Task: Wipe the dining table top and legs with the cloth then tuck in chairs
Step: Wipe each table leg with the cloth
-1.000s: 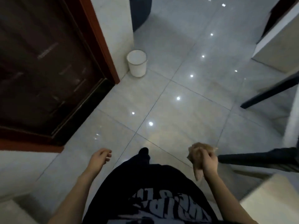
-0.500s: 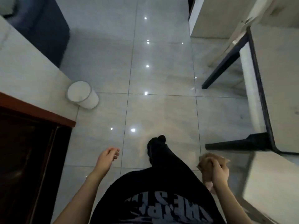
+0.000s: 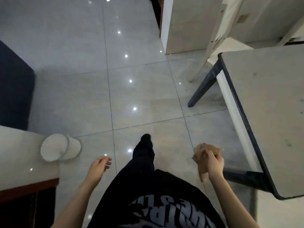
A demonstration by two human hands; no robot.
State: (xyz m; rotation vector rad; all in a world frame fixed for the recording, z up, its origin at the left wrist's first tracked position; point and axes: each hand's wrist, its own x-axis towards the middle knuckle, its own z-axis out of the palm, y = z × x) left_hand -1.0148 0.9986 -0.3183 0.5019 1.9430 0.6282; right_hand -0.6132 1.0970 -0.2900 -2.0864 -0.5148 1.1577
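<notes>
Cloth (image 3: 203, 155) bunched inside the right hand (image 3: 213, 162), beside the table (image 3: 269, 112).

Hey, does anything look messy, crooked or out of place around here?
Only minor things. The table top shows a few scattered dark specks, and the pale chair at its far end looks not fully tucked in. Nothing appears spilled or broken.

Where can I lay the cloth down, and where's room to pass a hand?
The table top, right of the cloth, is bare across all that shows. The floor between the white bin and the dark table leg is open. Crowded: the far corner, where a pale chair stands.
</notes>
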